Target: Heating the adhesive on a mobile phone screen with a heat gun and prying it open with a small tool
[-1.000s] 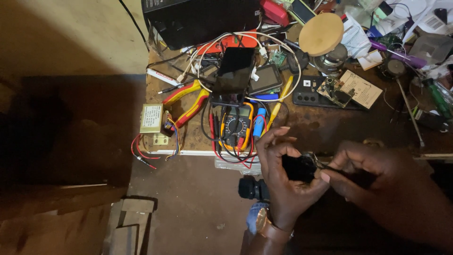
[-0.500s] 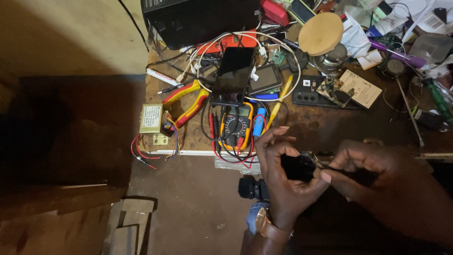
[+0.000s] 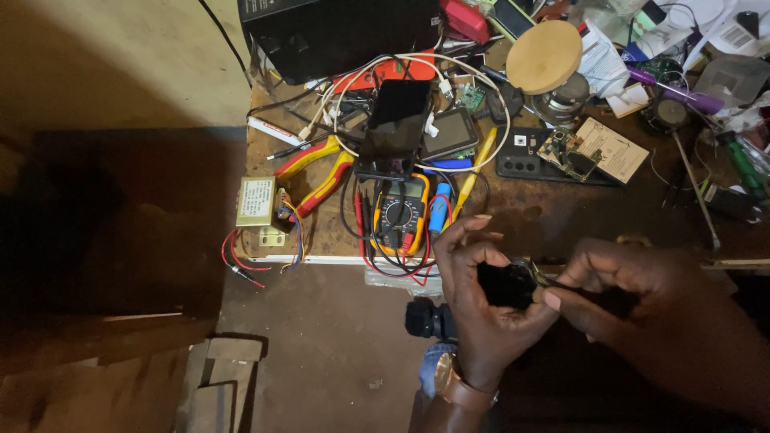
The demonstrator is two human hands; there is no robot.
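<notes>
A dark phone screen (image 3: 397,120) leans above the yellow multimeter's grey display (image 3: 401,189).

Single head cam, looking steeply down from above the workbench (image 3: 513,216). Bench edge runs mid-frame, floor below it, clutter toward the top. Close range: hands sit just below the bench edge. No second view.

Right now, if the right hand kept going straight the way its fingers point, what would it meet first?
Probably the small black part pinched in the left hand; the right hand points leftward at it and already seems to touch it.
</notes>
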